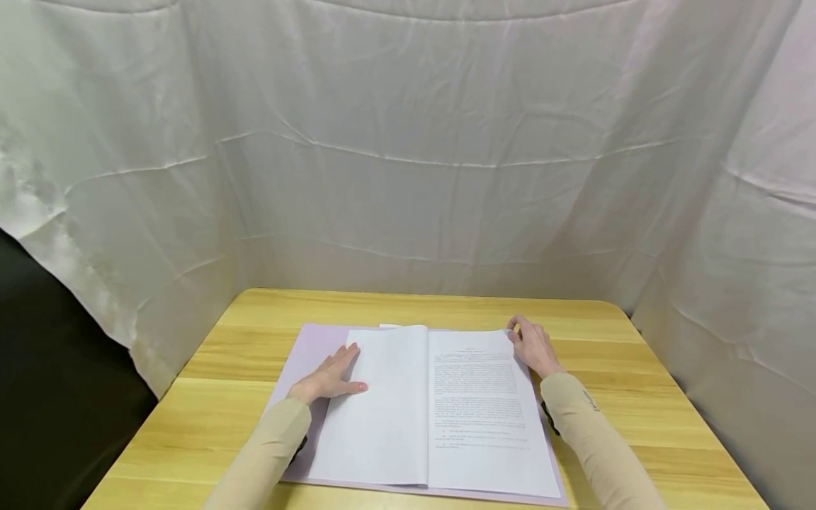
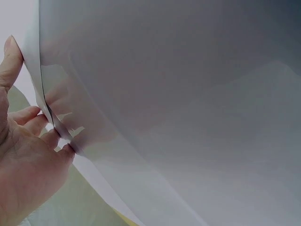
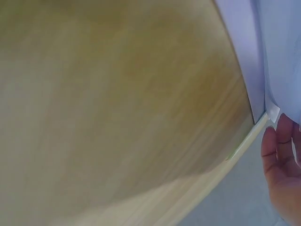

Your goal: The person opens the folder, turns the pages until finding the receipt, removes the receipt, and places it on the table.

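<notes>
A document of white paper sheets lies open on a lavender folder [image 1: 290,382]. Its left-hand page [image 1: 389,411] looks blank, while the right-hand page [image 1: 474,397] carries printed text. My left hand [image 1: 328,375] rests on the outer edge of the left-hand page, thumb and fingers spread; in the left wrist view its fingertips [image 2: 70,147] lie along the paper's edge. At the top right corner of the printed page, my right hand [image 1: 534,347] has bent fingers and pinches the paper. The right wrist view shows that corner [image 3: 273,113] bent up at the fingertips [image 3: 283,120].
The papers lie on a light wooden table [image 1: 217,397], whose far edge runs close behind them. Pale cloth curtains [image 1: 446,198] hang behind and on both sides. Something black [image 1: 57,382] is at the left. A white paper edge [image 1: 390,326] sticks out behind the left-hand page.
</notes>
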{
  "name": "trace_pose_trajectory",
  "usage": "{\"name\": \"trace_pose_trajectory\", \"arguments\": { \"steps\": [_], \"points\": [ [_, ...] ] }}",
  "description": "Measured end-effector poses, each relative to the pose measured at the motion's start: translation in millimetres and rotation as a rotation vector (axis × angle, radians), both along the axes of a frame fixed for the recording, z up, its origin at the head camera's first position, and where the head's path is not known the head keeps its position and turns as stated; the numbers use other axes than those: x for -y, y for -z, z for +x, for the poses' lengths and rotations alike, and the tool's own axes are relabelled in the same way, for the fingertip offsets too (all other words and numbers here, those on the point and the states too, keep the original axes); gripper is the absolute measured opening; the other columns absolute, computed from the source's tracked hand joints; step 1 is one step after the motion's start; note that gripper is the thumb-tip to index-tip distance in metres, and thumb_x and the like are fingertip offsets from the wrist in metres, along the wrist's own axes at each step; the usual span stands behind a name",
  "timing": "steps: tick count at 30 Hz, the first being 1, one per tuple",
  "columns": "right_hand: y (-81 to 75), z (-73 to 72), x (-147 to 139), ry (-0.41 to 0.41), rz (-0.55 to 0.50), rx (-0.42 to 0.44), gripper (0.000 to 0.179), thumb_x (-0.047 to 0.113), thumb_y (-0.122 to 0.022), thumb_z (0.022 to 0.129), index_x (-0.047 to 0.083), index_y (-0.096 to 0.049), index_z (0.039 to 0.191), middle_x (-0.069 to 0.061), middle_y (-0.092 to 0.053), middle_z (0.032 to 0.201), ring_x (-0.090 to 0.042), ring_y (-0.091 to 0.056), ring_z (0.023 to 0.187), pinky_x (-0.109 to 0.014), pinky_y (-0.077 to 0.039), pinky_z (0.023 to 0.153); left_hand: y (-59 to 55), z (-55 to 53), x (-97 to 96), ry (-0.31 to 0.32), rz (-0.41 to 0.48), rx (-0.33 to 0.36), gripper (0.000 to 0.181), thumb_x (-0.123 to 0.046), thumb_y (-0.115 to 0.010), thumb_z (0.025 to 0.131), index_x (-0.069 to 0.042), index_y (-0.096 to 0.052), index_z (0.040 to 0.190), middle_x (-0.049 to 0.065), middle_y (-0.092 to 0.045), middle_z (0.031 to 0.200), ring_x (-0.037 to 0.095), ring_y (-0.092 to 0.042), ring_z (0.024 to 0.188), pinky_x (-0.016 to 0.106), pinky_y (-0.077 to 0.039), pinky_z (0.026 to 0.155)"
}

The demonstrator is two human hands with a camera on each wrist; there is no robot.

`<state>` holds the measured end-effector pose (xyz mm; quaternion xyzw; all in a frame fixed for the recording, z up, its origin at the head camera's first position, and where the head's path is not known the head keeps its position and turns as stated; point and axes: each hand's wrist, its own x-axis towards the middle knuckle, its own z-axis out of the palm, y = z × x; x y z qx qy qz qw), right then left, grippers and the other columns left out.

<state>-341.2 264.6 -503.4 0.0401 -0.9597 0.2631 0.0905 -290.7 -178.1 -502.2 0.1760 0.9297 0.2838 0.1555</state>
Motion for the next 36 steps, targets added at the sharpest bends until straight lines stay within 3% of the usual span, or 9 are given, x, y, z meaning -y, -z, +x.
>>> {"name": "trace_pose_trajectory", "arguments": {
  "steps": [6,13,16,20,23,25,28,31,36],
  "points": [
    [-1.5,1.5,0.9,0.052,-0.013,0.005,0.012,0.014,-0.053,0.104,0.003,-0.057,0.107,-0.014,-0.061,0.082,-0.023,-0.052,0.070,-0.030,-0.038,0.061,-1.6,-0.5,0.2,0.009,-0.004,-0.005,0.092,-0.036,-0.071,0.093,0.006,-0.020,0.157,0.026,-0.015,0.167,0.046,-0.011,0.155,0.061,-0.009,0.128],
    [-2.3,4.1,-1.6,0.057,0.012,-0.012,0.026,0.020,-0.053,0.105,-0.004,-0.063,0.102,-0.020,-0.059,0.100,-0.032,-0.054,0.088,-0.044,-0.047,0.078,-0.1,-1.0,-1.1,0.015,0.001,-0.005,0.094,-0.037,-0.071,0.093,0.006,-0.019,0.157,0.027,-0.014,0.167,0.047,-0.010,0.155,0.060,-0.008,0.128],
    [-4.6,6.5,-1.9,0.048,-0.028,0.000,0.032,0.023,-0.051,0.105,-0.004,-0.067,0.102,-0.021,-0.062,0.101,-0.031,-0.055,0.088,-0.041,-0.047,0.078,0.0,-1.1,-0.9,0.017,-0.002,-0.006,0.093,-0.037,-0.071,0.093,0.006,-0.019,0.157,0.026,-0.014,0.167,0.047,-0.010,0.155,0.060,-0.008,0.128],
    [-9.1,12.6,-1.2,0.012,-0.116,0.024,0.039,0.029,-0.049,0.106,-0.005,-0.069,0.107,-0.023,-0.069,0.102,-0.030,-0.059,0.088,-0.035,-0.045,0.074,-0.7,-1.1,0.3,0.023,-0.007,-0.033,0.090,-0.034,-0.071,0.093,0.008,-0.021,0.156,0.028,-0.016,0.166,0.048,-0.012,0.154,0.061,-0.010,0.127],
    [-11.1,17.7,-0.6,-0.032,-0.165,0.057,0.052,0.037,-0.044,0.108,-0.007,-0.064,0.125,-0.028,-0.067,0.121,-0.038,-0.064,0.105,-0.043,-0.053,0.088,-1.8,-1.0,1.8,0.033,-0.004,-0.058,0.089,-0.032,-0.072,0.093,0.009,-0.023,0.155,0.029,-0.019,0.164,0.049,-0.013,0.154,0.063,-0.011,0.126],
    [-11.9,21.3,-0.3,-0.062,-0.210,0.109,0.064,0.046,-0.038,0.108,-0.008,-0.054,0.139,-0.030,-0.058,0.139,-0.045,-0.057,0.125,-0.054,-0.048,0.106,-2.7,-0.8,2.5,0.043,0.008,-0.067,0.088,-0.032,-0.072,0.093,0.010,-0.024,0.155,0.030,-0.020,0.164,0.050,-0.013,0.153,0.064,-0.011,0.126],
    [-13.0,26.5,0.0,-0.106,-0.284,0.202,0.079,0.057,-0.028,0.107,-0.006,-0.033,0.153,-0.030,-0.036,0.158,-0.047,-0.034,0.147,-0.061,-0.028,0.122,-3.5,-0.8,3.4,0.058,0.033,-0.066,0.088,-0.032,-0.070,0.094,0.010,-0.023,0.155,0.031,-0.019,0.164,0.051,-0.012,0.153,0.067,-0.010,0.125],
    [-15.9,32.8,0.4,-0.152,-0.377,0.261,0.081,0.058,-0.022,0.107,-0.005,-0.020,0.157,-0.029,-0.021,0.164,-0.047,-0.018,0.153,-0.060,-0.014,0.126,-4.8,-0.8,4.3,0.055,0.078,-0.047,0.088,-0.033,-0.069,0.095,0.010,-0.020,0.155,0.031,-0.017,0.164,0.050,-0.009,0.154,0.067,-0.007,0.125],
    [-21.5,45.6,0.0,-0.216,-0.469,0.310,0.077,0.055,-0.019,0.108,-0.001,-0.011,0.160,-0.026,-0.009,0.168,-0.045,-0.007,0.156,-0.062,-0.007,0.127,-8.8,-0.2,7.0,0.048,0.138,-0.026,0.089,-0.033,-0.066,0.096,0.011,-0.017,0.156,0.031,-0.013,0.165,0.050,-0.003,0.154,0.066,-0.001,0.125]
  ]
}}
